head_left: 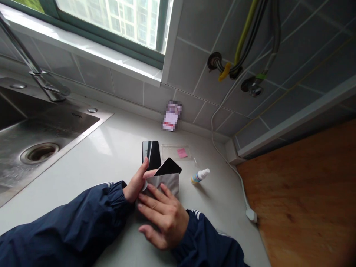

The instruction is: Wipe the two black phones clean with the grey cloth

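Our left hand (135,184) is half open, fingers raised against a fold of the grey cloth (164,182); we cannot tell whether it grips. Our right hand (164,218) lies open, its fingers (151,204) spread and touching the cloth's lower edge. A black corner (168,167) pokes from the cloth, just beside a glossy black phone (151,154) lying on the white countertop (111,148).

Open counter runs left to the rim of the stainless sink (69,122), whose drain (39,153) sits in the basin. To the right, a small spray bottle (200,176) stands near our fingers, and the counter ends at a wooden board (294,193). Behind the phone, a clear plastic pouch (175,152) holds a pink slip (182,152).
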Available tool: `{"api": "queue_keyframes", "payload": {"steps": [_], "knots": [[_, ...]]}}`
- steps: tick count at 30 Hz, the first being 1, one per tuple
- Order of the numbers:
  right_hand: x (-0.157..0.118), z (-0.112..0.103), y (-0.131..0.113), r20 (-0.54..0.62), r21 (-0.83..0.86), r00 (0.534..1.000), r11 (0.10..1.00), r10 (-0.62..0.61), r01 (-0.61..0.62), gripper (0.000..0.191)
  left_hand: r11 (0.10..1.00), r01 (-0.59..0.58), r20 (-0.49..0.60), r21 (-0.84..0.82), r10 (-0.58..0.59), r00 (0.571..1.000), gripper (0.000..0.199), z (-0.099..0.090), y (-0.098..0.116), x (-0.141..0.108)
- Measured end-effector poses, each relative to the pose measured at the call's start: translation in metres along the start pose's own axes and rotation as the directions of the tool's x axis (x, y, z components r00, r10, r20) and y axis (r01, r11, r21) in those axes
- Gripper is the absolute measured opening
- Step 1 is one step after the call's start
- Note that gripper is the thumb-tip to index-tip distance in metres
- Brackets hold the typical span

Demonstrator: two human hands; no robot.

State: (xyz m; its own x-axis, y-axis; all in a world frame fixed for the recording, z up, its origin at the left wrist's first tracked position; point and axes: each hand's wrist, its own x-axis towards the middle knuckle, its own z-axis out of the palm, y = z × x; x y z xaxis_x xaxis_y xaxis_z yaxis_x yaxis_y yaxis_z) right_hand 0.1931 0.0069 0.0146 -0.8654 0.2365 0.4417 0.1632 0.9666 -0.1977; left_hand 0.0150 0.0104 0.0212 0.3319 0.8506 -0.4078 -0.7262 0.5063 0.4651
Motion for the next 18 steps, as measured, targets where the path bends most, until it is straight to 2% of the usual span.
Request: {"api": "queue_keyframes", "payload": {"steps": [5, 9, 11, 13, 16, 18], "knots": [[-0.006, -0.003, 0.015, -0.051, -0.042, 0.994, 0.994, 0.099, -0.101, 0.046, 0.999, 0.015, -0.022, 0.042, -0.014, 1.0, 0.079, 0.005, -0.001, 0.0], [-0.011, 0.0, 0.029, -0.15, -0.064, 0.953, 0.959, 0.264, -0.276, 0.049, 0.994, -0.008, 0.112, 0.11, -0.004, 0.994, 0.079, 0.012, -0.002, -0.001], [-0.01, 0.001, 0.027, -0.168, -0.061, 0.94, 0.948, 0.298, -0.312, 0.051, 0.994, -0.023, 0.153, 0.108, 0.006, 0.988, 0.079, 0.011, -0.002, -0.001], [-0.007, 0.0, 0.019, -0.116, -0.047, 0.964, 0.968, 0.24, -0.247, 0.054, 0.996, -0.018, 0.111, 0.085, 0.008, 0.994, 0.077, 0.008, -0.003, 0.0], [-0.004, -0.001, 0.007, 0.049, -0.031, 0.996, 0.997, 0.071, -0.069, 0.059, 0.999, -0.008, 0.004, 0.044, 0.008, 1.0, 0.073, 0.003, -0.003, 0.001], [-0.005, -0.001, 0.006, 0.049, -0.044, 0.997, 0.997, 0.059, -0.057, 0.061, 1.0, -0.013, -0.021, 0.026, 0.013, 1.0, 0.073, 0.001, -0.004, 0.002]]}}
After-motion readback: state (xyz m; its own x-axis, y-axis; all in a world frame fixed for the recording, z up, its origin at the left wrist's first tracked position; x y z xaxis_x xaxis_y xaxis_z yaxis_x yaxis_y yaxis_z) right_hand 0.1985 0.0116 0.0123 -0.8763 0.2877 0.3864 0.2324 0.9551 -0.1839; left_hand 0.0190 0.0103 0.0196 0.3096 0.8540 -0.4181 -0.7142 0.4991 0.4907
